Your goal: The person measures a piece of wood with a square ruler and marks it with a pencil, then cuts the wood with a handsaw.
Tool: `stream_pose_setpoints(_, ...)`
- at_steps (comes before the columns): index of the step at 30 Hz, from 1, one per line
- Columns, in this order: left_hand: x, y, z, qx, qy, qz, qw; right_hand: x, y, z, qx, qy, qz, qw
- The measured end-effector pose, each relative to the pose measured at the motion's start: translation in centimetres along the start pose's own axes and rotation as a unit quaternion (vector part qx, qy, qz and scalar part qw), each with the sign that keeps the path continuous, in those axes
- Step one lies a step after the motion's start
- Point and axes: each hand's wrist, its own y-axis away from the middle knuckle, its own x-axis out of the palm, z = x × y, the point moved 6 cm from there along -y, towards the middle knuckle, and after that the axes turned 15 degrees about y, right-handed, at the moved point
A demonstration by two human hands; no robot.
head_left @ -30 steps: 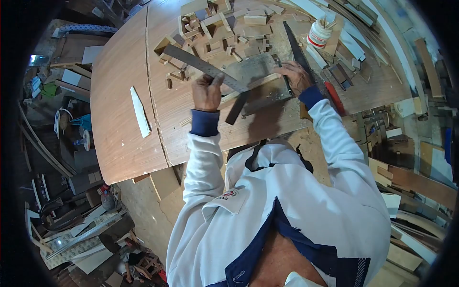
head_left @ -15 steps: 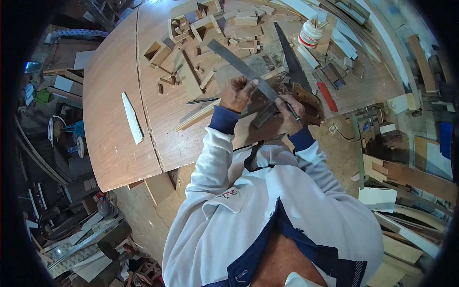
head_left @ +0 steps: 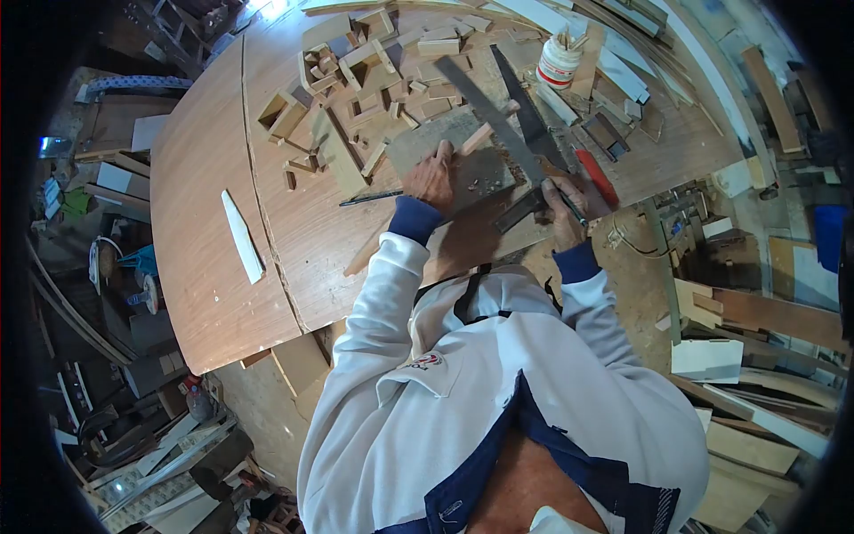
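The left hand (head_left: 433, 181) lies flat, palm down and holding nothing, pressing a gray board (head_left: 454, 153) and a thin wooden strip (head_left: 479, 138) against the desk (head_left: 213, 267). Just right of that grip, a long metal square (head_left: 495, 116) lies slanted across the board, its dark stock (head_left: 519, 211) hanging near the desk's front edge. The right hand (head_left: 564, 209) is closed around a pencil (head_left: 566, 201), whose tip sits against the blade of the square, close to the stock.

Behind the right hand's grip lies a handsaw (head_left: 525, 107) with a red-handled tool (head_left: 596, 176) beside it; farther back stands a white jar (head_left: 559, 60). Beyond the left hand's grip lie scattered wood offcuts (head_left: 356, 80), and a dark pencil-like stick (head_left: 371, 198) rests to its left.

As a judgement: neither hand seems to hold the square itself, so pencil pressure could slide it and leave a crooked line. The board sits close to the desk's edge, and a heavy push there could tip it. Loose chips under the board may also let it rock.
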Motion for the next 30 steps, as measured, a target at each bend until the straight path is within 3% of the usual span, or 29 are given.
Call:
stream_pose_setpoints(2,-1.0,0.0,-1.5,0.096,0.128,-0.029,0.987,0.9,-0.1,0.4,-0.004,0.020,0.001,1.000)
stream_pose_setpoints(6,-1.5,0.5,-2.8,0.108,0.185,0.012,0.977,2.6,0.1,3.1,-0.044,0.085,-0.011,0.995)
stream_pose_setpoints(8,-1.3,0.7,-2.8,0.091,0.302,0.040,0.948,3.1,0.2,3.8,-0.070,0.101,-0.023,0.992)
stream_pose_setpoints(12,-3.1,2.1,-5.2,0.074,0.266,0.027,0.961,3.8,0.2,4.5,-0.082,0.072,-0.009,0.994)
stream_pose_setpoints(14,-3.0,2.3,-5.4,0.093,0.446,0.001,0.890,3.8,0.5,6.1,-0.156,0.152,-0.014,0.976)
stream_pose_setpoints(15,-3.1,2.6,-5.6,0.097,0.446,0.004,0.890,3.8,0.6,6.1,-0.157,0.152,-0.019,0.976)
stream_pose_setpoints(17,-3.1,3.1,-5.2,0.024,0.467,0.036,0.883,4.1,0.9,6.2,-0.151,0.116,-0.027,0.981)
stream_pose_setpoints(23,-3.9,4.3,-4.9,-0.008,0.484,0.107,0.868,3.9,2.5,9.4,-0.217,0.141,-0.060,0.964)
stream_pose_setpoints(26,-4.0,4.9,-5.1,-0.044,0.594,0.118,0.795,4.0,3.3,10.6,-0.262,0.100,-0.053,0.958)
stream_pose_setpoints(30,-5.0,5.3,-6.5,-0.086,0.612,0.111,0.778,4.2,3.4,10.3,-0.301,0.082,-0.052,0.949)
